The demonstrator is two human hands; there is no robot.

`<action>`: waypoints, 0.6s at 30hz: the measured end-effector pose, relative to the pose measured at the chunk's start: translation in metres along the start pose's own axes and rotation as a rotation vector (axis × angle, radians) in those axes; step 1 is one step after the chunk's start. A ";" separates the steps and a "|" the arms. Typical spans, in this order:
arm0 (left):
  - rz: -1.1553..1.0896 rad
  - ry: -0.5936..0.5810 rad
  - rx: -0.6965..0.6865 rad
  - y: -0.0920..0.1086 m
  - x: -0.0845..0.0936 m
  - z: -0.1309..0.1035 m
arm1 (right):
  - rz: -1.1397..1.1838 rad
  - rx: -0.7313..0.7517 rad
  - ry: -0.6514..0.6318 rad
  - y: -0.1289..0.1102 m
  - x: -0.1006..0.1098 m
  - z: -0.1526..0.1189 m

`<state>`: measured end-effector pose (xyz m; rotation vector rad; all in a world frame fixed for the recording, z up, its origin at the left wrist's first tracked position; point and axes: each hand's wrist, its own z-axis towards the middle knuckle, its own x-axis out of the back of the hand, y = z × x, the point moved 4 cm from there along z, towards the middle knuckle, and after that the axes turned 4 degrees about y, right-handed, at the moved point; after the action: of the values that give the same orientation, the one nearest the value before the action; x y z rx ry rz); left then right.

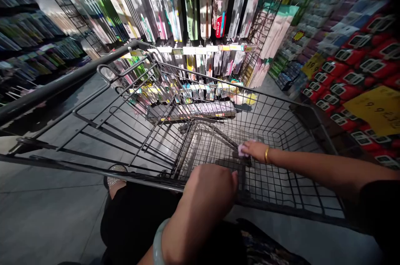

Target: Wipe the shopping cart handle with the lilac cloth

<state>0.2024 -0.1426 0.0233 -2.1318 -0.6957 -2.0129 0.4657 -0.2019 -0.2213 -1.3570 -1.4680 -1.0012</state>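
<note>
A dark wire shopping cart (265, 190) stretches across the view in front of me. My left hand (211, 192), with a pale green bangle at the wrist, is closed over the cart's near rim; its fingertips are hidden beneath it. Deep inside the basket, my right hand (256, 151), a gold bracelet at its wrist, pinches a small pale lilac cloth (242, 151). The cloth lies against a dark bar of the cart. Most of the cloth is bunched under the fingers.
Beyond the cart stands a rack of packaged toothbrushes (204, 13) with price labels. Red packages (350, 77) are stacked at the right beside a yellow price sign (378, 108). More hanging goods (37, 36) line the left. A grey floor (46, 211) lies below.
</note>
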 end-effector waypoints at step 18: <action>0.017 0.018 -0.015 0.000 0.000 0.000 | 0.007 -0.322 -0.111 -0.009 -0.003 -0.018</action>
<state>0.2020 -0.1424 0.0229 -2.1176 -0.6592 -2.0327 0.4580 -0.2203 -0.2193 -1.6680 -1.4237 -1.2129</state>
